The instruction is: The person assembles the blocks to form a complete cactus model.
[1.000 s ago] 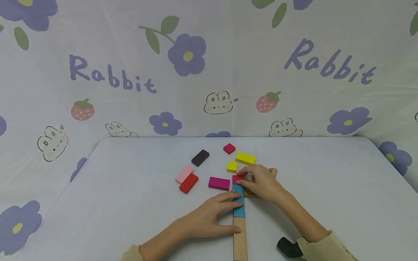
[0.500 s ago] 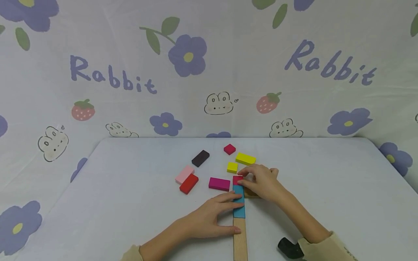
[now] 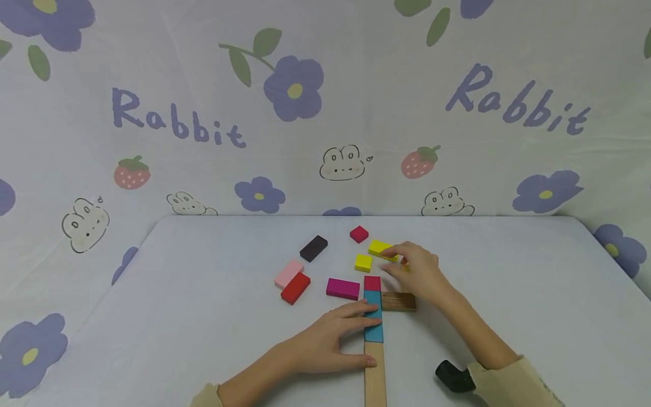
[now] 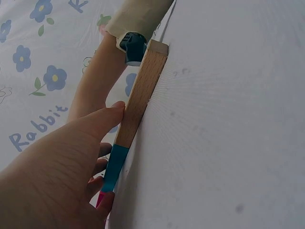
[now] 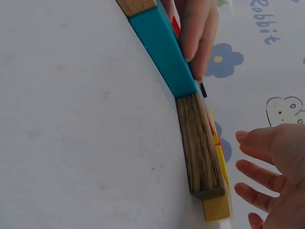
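Fingers of my left hand (image 3: 325,342) rest on a blue block (image 3: 373,332), and its thumb touches a pale wooden block (image 3: 375,381). These two lie end to end, with a small pinkish-red block (image 3: 372,282) at the far end of the row. A dark brown wooden block (image 3: 402,302) sticks out to the right from the blue one. My right hand (image 3: 422,274) hovers beyond the brown block, thumb and fingers apart. Its index finger overlaps a long yellow block (image 3: 378,247) in the head view; contact cannot be told. The right wrist view shows nothing between its fingers.
Around the row lie a small yellow block (image 3: 363,263), a magenta block (image 3: 343,288), a red block (image 3: 295,289) touching a pink block (image 3: 288,272), a black block (image 3: 313,248) and a red diamond-shaped block (image 3: 359,234). A patterned cloth (image 3: 203,90) hangs behind the white table.
My right hand has let go of the small pinkish-red block and moved slightly away toward the long yellow block, uncovering the brown block. The left hand has stayed in place.
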### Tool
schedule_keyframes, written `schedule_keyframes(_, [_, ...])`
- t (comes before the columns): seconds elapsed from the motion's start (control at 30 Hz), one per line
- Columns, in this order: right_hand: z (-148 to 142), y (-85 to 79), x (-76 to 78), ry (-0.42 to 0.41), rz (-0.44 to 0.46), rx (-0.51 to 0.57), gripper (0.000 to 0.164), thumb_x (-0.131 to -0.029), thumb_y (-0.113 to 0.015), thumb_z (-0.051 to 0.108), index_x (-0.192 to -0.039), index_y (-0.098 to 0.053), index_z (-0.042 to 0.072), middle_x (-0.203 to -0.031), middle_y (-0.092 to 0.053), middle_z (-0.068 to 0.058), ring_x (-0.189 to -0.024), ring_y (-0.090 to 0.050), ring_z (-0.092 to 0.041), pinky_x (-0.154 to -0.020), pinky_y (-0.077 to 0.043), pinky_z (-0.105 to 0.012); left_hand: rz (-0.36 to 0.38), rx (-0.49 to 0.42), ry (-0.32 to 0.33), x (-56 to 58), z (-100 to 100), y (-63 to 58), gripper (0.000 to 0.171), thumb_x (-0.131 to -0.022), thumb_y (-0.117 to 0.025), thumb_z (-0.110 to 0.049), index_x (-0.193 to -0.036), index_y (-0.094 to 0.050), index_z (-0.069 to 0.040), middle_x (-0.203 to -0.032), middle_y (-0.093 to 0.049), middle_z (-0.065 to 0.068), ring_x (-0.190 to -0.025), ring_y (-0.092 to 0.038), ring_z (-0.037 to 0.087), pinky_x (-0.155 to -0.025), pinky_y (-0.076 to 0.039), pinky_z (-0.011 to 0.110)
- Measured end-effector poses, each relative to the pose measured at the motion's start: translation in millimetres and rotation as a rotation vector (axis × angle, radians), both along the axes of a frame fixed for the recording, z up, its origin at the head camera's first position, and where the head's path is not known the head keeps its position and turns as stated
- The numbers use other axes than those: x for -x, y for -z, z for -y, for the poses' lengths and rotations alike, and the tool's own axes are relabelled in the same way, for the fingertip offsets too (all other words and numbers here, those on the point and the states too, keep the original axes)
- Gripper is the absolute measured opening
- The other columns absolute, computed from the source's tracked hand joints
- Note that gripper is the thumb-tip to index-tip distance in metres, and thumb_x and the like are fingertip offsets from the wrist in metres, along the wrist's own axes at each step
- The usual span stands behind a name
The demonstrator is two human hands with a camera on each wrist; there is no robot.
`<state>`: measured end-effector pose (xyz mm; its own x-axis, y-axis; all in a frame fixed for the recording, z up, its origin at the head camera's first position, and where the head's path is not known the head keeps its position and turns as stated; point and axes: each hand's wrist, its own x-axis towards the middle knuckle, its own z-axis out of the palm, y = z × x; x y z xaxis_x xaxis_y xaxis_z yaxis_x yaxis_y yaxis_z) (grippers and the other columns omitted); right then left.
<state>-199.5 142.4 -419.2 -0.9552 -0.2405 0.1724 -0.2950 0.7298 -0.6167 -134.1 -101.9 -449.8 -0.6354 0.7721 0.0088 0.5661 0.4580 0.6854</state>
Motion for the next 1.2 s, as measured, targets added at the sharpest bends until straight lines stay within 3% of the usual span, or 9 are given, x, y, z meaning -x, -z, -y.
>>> schedule_keyframes(0.17, [-5, 1.5, 12.6, 0.004, 0.000, 0.036, 0.030, -0.097, -0.074, 0.010, -0.125, -0.073, -0.002, -0.126, -0.070, -0.023, -0.107, -0.063, -0.039, -0.092, -0.059, -0.053, 0.007, 0.007, -0.006, -0.3, 0, 0.6, 0.065, -0.097, -0.074, -0.046, -0.154, -0.056, -0.021, -0.167, -0.041, -0.008, -0.157, -0.033, 0.016, -0.123, -0.040, 0.044])
schedule_keyframes(0.57, [-10, 8.2, 43.0, -0.003, 0.092, 0.019, 0.035, -0.098, -0.073, 0.010, -0.131, -0.069, -0.002, -0.127, -0.068, -0.023, -0.113, -0.061, -0.039, -0.099, -0.057, -0.050, 0.008, 0.013, -0.004, -0.5, 0, 0.1, 0.064, -0.098, -0.073, -0.046, -0.155, -0.056, -0.022, -0.167, -0.040, -0.008, -0.156, -0.034, 0.015, -0.123, -0.040, 0.043])
schedule_keyframes(0.9, [-10, 8.0, 50.9, -0.001, 0.139, 0.012, 0.037, -0.096, -0.076, 0.013, -0.129, -0.069, -0.003, -0.113, -0.066, -0.022, -0.097, -0.059, -0.032, -0.079, -0.055, -0.031, 0.002, -0.008, -0.001, 0.1, 1, 1.8, 0.063, -0.098, -0.074, -0.045, -0.154, -0.057, -0.021, -0.166, -0.042, -0.008, -0.156, -0.034, 0.015, -0.123, -0.039, 0.043])
schedule_keyframes(1.2, [-15, 12.2, 61.6, 0.023, 0.194, -0.039, 0.052, -0.098, -0.075, 0.020, -0.144, -0.061, 0.003, -0.105, -0.063, -0.020, -0.087, -0.055, -0.027, -0.067, -0.050, -0.025, -0.015, 0.000, 0.004, 0.1, 0, 1.8, 0.063, -0.098, -0.073, -0.045, -0.154, -0.056, -0.021, -0.167, -0.041, -0.008, -0.156, -0.034, 0.015, -0.123, -0.039, 0.043])
